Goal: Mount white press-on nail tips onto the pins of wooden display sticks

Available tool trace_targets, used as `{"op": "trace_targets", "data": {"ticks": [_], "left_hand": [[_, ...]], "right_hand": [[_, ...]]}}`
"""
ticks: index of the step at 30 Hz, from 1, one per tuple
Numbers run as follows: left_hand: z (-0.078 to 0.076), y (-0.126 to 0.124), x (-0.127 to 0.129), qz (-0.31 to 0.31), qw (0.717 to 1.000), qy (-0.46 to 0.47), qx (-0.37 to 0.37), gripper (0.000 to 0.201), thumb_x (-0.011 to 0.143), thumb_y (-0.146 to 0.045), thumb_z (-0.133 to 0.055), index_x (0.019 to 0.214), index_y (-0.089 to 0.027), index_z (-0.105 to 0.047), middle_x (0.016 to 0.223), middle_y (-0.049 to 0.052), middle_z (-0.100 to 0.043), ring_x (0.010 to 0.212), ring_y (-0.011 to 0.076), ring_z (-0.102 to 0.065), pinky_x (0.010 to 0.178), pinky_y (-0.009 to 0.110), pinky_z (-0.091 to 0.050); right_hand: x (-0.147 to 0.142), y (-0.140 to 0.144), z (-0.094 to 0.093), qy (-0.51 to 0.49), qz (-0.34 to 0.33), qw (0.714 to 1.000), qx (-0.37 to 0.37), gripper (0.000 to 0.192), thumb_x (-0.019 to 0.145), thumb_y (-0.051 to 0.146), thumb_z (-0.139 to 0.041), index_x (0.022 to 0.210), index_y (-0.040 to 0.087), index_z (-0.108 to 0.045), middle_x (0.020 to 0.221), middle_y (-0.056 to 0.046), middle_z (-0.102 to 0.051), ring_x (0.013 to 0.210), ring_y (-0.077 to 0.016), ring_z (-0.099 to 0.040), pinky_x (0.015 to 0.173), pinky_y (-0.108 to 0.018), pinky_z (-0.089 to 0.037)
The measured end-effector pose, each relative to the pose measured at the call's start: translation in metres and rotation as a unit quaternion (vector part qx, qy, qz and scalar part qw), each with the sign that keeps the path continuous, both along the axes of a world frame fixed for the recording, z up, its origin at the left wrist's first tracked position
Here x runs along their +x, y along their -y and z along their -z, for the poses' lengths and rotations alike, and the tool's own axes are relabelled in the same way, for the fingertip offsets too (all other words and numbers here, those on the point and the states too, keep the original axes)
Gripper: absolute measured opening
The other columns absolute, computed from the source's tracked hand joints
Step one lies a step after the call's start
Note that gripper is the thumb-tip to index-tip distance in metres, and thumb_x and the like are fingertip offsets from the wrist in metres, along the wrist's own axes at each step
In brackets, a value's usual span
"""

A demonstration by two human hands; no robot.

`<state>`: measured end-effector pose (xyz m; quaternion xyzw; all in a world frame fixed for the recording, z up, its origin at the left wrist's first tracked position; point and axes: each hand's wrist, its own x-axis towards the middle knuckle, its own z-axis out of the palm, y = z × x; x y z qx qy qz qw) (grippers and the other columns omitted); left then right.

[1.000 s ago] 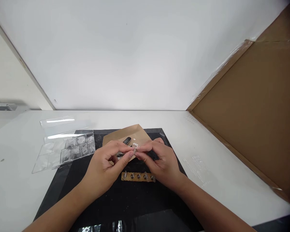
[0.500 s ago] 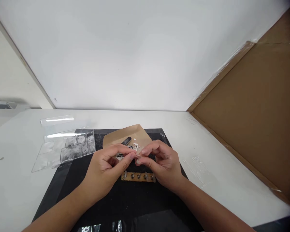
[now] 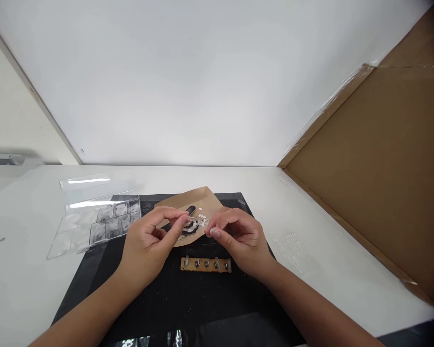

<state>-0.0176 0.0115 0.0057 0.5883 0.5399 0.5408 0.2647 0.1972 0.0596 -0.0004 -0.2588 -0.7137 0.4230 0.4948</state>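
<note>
Clear piece (image 3: 193,219): we have it in the air over the brown paper (image 3: 201,196), its free end pointing right.
Left hand (image 3: 149,238): our grip is clamped on the clear piece, thumb and index finger pinching one end.
Right hand (image 3: 243,236): the thumb and index fingertips are close together, apart from the clear piece; we cannot tell whether anything sits between them.
Handling: we judge it very light, stiff and smooth, so likely slippery, and perhaps brittle if bent.
Best hold: we would pinch it lightly near an end, with the fingertip pads flat on its sides.
White bits (image 3: 202,220): they lie on the brown paper, just beyond our fingertips.
Wooden strip (image 3: 201,268): it rests nearer us on the black mat (image 3: 195,303).
</note>
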Motion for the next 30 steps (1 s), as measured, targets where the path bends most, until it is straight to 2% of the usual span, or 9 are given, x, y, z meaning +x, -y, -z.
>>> {"op": "trace_targets", "data": {"ticks": [7,13,17,19,26,30], "left_hand": [[0.003,-0.001,-0.004,-0.003,0.999,-0.036,0.012,0.023,0.098,-0.044,-0.072,0.099,-0.024,-0.083,0.102,0.005,-0.080,0.082,0.0170,-0.074,0.052,0.020,-0.054],[0.004,-0.002,-0.006,-0.003,0.999,-0.038,0.013,0.025,0.099,-0.046,-0.071,0.099,-0.024,-0.083,0.105,0.006,-0.081,0.087,0.0199,-0.076,0.055,0.021,-0.057],[0.005,-0.002,-0.006,0.001,0.999,-0.039,0.019,0.024,0.098,-0.046,-0.072,0.099,-0.025,-0.084,0.103,0.005,-0.081,0.085,0.0190,-0.076,0.053,0.019,-0.056],[0.005,-0.003,-0.005,0.005,0.999,-0.041,0.025,0.022,0.098,-0.045,-0.072,0.099,-0.026,-0.084,0.102,0.005,-0.081,0.086,0.0187,-0.076,0.053,0.019,-0.056],[0.008,-0.003,-0.005,0.007,0.998,-0.053,0.037,0.018,0.098,-0.040,-0.073,0.100,-0.026,-0.084,0.101,0.005,-0.080,0.079,0.0161,-0.073,0.050,0.018,-0.054],[0.009,-0.003,-0.005,0.012,0.998,-0.057,0.035,0.017,0.098,-0.038,-0.072,0.101,-0.026,-0.084,0.101,0.004,-0.080,0.080,0.0155,-0.073,0.051,0.018,-0.054]], "right_hand": [[0.005,-0.013,0.003,0.020,0.001,0.997,0.077,0.012,0.097,0.031,-0.077,0.086,0.026,-0.073,0.087,-0.002,-0.075,0.081,-0.0187,-0.069,0.068,-0.033,-0.057],[0.007,-0.019,0.004,0.036,0.039,0.992,0.111,0.011,0.097,0.024,-0.076,0.087,0.025,-0.079,0.083,-0.002,-0.073,0.075,-0.0168,-0.067,0.067,-0.032,-0.055],[0.011,-0.021,0.002,0.043,0.052,0.991,0.112,0.017,0.101,0.021,-0.072,0.087,0.026,-0.082,0.079,-0.001,-0.078,0.077,-0.0165,-0.072,0.074,-0.030,-0.058],[0.013,-0.020,0.000,0.039,0.044,0.994,0.093,0.018,0.102,0.020,-0.069,0.094,0.027,-0.083,0.080,0.000,-0.081,0.078,-0.0161,-0.075,0.077,-0.030,-0.060],[0.017,-0.015,-0.003,0.030,-0.014,0.999,0.036,0.025,0.109,0.023,-0.061,0.122,0.032,-0.080,0.105,-0.002,-0.086,0.096,-0.0175,-0.080,0.073,-0.027,-0.063],[0.018,-0.015,-0.003,0.046,-0.040,0.998,0.034,0.033,0.111,0.021,-0.055,0.133,0.035,-0.075,0.121,-0.002,-0.083,0.094,-0.0160,-0.079,0.077,-0.029,-0.064]]}}
